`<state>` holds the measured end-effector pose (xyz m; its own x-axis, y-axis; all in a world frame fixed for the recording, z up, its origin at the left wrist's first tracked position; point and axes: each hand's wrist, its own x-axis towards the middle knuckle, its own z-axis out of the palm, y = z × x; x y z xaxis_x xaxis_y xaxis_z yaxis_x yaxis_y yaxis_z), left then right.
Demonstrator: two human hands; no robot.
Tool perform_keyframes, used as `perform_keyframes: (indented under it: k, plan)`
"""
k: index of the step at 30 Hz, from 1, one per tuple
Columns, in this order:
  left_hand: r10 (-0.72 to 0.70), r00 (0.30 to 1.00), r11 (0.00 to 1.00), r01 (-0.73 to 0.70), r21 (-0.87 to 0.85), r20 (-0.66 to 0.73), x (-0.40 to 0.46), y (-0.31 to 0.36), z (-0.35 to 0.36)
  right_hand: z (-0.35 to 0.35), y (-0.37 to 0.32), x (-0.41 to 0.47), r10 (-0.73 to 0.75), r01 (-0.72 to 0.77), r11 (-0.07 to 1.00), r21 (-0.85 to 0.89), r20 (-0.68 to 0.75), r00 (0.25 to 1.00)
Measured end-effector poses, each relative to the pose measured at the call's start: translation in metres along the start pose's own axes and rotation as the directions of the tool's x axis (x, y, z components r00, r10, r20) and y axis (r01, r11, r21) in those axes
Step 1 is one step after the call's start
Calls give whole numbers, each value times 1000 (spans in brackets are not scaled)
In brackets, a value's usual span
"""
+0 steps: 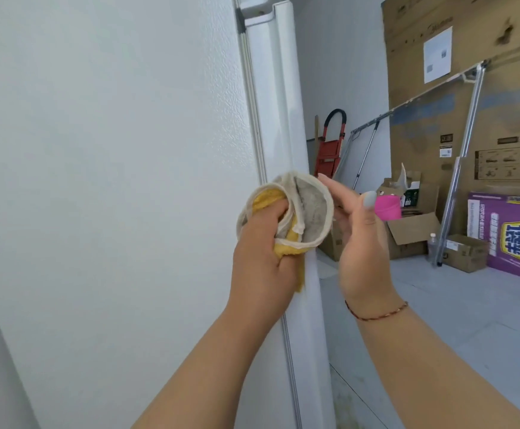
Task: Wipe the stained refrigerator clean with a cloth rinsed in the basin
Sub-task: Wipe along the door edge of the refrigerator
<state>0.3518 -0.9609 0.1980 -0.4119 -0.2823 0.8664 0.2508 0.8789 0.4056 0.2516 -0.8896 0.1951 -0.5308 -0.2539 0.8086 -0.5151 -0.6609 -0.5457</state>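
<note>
I see only the white refrigerator (113, 150) side panel and its door edge; the top and bottom are cut off, and I can make out no stains on the panel. To its right, a tall cardboard box (469, 103) runs out of view, with a purple carton (506, 235) at its foot. The cloth (286, 212), yellow with a grey, soiled face and cream hem, is bunched against the refrigerator's door edge. My left hand (265, 258) grips it, fingers curled into the folds. My right hand (364, 243) has straight fingers at the cloth's right rim; whether they touch it I cannot tell.
</note>
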Motion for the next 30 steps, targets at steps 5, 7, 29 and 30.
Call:
perform_keyframes:
  k: [5, 7, 29, 30]
  plan:
    - [-60, 998, 998, 61, -33, 31, -54, -34, 16, -7, 10, -19, 57, -58, 998, -8, -64, 996]
    - [-103, 991, 991, 110, -76, 85, -80, -42, 22, -10, 15, -27, 44, -47, 998, -30, -96, 994]
    - [-576, 496, 606, 793, -68, 649, -269, -109, 39, -52, 128, -241, 387, -342, 917, -207, 243, 890]
    - [-591, 427, 564, 825, -29, 685, -283, -117, 41, -57, 131, -249, 411, -364, 905, -220, 226, 883]
